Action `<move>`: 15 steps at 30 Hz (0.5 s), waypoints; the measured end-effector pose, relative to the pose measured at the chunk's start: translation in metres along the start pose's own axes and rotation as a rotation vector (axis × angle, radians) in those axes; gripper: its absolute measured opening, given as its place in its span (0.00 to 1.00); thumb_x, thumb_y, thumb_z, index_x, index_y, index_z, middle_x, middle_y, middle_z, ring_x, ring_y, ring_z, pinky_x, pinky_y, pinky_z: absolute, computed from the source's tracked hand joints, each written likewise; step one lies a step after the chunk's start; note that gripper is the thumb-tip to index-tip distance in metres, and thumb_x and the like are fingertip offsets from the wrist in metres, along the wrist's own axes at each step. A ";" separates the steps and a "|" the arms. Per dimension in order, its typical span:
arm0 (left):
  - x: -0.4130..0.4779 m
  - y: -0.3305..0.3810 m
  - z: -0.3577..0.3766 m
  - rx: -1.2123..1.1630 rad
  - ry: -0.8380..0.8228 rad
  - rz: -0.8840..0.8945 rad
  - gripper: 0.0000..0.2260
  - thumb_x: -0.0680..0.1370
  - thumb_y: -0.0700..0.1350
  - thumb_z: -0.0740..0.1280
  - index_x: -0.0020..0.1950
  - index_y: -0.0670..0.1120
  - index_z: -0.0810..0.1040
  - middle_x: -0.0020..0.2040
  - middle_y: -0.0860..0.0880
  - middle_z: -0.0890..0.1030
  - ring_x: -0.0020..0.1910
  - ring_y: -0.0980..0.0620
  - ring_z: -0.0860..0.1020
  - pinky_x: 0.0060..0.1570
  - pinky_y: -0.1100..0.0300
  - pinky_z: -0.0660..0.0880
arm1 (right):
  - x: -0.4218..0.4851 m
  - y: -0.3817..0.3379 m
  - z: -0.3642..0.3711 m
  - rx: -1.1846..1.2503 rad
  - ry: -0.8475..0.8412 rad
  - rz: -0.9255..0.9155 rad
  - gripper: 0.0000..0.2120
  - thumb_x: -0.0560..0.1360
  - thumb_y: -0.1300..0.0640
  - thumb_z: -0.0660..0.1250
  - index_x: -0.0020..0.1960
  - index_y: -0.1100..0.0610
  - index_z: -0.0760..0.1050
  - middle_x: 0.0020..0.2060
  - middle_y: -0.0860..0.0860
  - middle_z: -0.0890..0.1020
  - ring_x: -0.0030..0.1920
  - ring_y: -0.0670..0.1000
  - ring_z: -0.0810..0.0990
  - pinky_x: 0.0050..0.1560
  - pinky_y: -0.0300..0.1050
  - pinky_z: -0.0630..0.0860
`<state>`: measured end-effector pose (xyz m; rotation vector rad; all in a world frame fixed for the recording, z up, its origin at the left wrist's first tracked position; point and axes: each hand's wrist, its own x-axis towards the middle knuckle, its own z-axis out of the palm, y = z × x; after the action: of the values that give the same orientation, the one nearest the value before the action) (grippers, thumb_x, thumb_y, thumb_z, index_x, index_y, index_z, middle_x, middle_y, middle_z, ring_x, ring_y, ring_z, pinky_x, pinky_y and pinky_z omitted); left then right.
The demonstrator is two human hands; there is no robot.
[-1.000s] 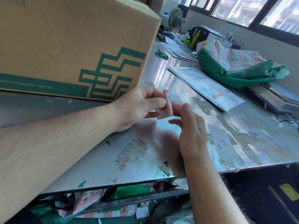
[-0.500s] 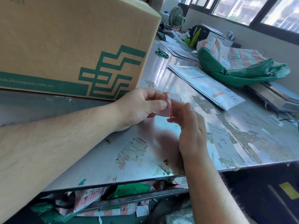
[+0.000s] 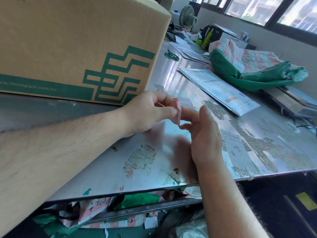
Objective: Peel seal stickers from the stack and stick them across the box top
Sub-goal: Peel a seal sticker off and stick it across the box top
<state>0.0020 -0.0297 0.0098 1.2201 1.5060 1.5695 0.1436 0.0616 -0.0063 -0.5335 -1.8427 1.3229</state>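
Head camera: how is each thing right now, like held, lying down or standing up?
sticker stack, held above the table.
left hand, pinches the sticker stack.
right hand, curled fingertips at the stack's lower edge; grip unclear.
box, stands on the table; top out of view.
scissors, lie flat.
envelope, lies flat.
green bag, slumped.
fan, upright; spinning unclear.
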 end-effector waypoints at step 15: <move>0.002 -0.002 0.000 0.057 0.020 0.030 0.07 0.77 0.36 0.69 0.42 0.47 0.80 0.26 0.62 0.77 0.27 0.66 0.73 0.30 0.75 0.67 | 0.000 -0.002 0.003 0.021 0.007 0.002 0.25 0.78 0.39 0.53 0.50 0.47 0.87 0.48 0.53 0.88 0.51 0.54 0.84 0.48 0.51 0.74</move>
<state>0.0009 -0.0276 0.0081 1.2680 1.5620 1.5720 0.1421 0.0588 -0.0047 -0.5283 -1.8209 1.3387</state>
